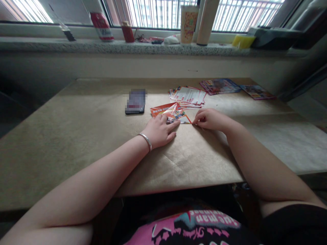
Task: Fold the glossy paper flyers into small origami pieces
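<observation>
A partly folded sheet of printed paper (176, 110), orange and red with white areas, lies on the table in front of me. My left hand (161, 127) presses on its near left part, fingers stretched out over the paper; a silver bangle circles that wrist. At the sheet's pointed right corner, my right hand (209, 119) pinches the tip between thumb and fingers. Just behind the folded paper is a loose stack of leaflets (190, 95) with white and red printing. Part of the folded sheet is hidden under my left fingers.
A phone (135, 101), its screen blurred, lies to the left on the table (89, 143). Colourful printed leaflets (221, 86) lie at the back right, with another leaflet (258, 92) beside them. The windowsill (153, 49) holds a red can (101, 26), a patterned cup (189, 25) and a yellow object (243, 41).
</observation>
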### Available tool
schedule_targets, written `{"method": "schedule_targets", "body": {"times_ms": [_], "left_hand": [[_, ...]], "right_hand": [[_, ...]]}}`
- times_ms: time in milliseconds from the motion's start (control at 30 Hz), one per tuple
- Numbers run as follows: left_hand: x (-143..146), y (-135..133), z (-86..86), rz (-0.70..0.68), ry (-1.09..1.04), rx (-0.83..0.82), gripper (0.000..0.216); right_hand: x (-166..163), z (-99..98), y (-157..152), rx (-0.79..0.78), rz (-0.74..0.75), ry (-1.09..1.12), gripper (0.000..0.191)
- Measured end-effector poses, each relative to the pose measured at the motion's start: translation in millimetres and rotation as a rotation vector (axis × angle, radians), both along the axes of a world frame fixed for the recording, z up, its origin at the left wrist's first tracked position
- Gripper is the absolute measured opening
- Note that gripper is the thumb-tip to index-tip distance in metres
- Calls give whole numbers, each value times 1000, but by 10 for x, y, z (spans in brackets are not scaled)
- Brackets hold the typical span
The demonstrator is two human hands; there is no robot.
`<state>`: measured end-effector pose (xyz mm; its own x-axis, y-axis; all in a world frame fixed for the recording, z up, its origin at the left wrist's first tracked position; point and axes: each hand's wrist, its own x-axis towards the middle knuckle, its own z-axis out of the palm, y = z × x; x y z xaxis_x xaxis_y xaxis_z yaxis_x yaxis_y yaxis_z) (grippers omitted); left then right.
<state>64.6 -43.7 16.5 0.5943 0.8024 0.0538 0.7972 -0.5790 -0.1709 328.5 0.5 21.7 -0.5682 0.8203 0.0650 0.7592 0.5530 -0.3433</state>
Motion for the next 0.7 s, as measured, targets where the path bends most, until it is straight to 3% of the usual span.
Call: {"method": "schedule_targets", "body": {"times_ms": [100, 200, 400, 700], "left_hand": [[0, -1, 10, -12, 10, 9, 55], [-3, 0, 13, -22, 15, 24, 55], [-6, 1, 9, -52, 32, 51, 55], [-28, 17, -11, -68, 38, 27, 57]], "right_hand": [[-86, -15, -30, 40, -81, 65, 21], [-194, -29, -79, 183, -146, 146, 21], [-360, -64, -175, 243, 93, 69, 25], [-496, -43, -223, 294, 73, -92, 27]]}}
